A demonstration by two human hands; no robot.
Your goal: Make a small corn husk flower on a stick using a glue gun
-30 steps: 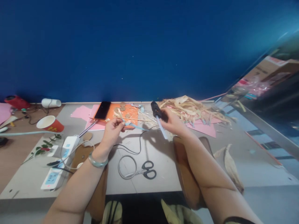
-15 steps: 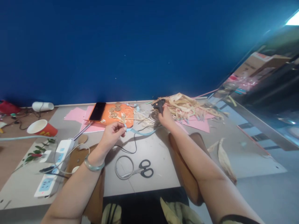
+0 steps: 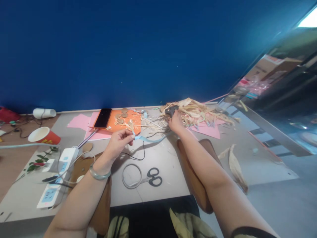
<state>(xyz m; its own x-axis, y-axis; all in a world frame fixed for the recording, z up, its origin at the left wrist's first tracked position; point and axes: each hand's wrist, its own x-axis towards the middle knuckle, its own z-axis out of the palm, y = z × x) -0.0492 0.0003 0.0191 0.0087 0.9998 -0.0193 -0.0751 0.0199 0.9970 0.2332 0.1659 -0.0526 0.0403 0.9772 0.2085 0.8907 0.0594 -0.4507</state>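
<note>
Between the thumb and fingers of my left hand (image 3: 121, 140) is pinched the end of a light blue ribbon (image 3: 151, 140), with a small pale piece of corn husk (image 3: 131, 125) standing up beside the fingertips. The ribbon sags to the right towards my other wrist. My right hand (image 3: 176, 122) is closed round a black glue gun (image 3: 171, 110), held at the edge of a pile of dried corn husks (image 3: 195, 110). A thin black cord (image 3: 141, 158) loops on the table below the ribbon. Scissors (image 3: 154, 177) and a grey ring (image 3: 123, 177) lie nearer to me, untouched.
A phone (image 3: 103, 118) rests on an orange board (image 3: 116, 115) with several round wooden discs (image 3: 124, 115). On the left are a power strip (image 3: 58, 178), a red paper cup (image 3: 46, 135) and a white cup (image 3: 44, 113). A blue partition (image 3: 148, 59) rises behind the table.
The glue gun in my right hand has tilted to a more level pose. My left hand keeps its pinch on the ribbon, almost unmoved. The whole view has shifted slightly.
</note>
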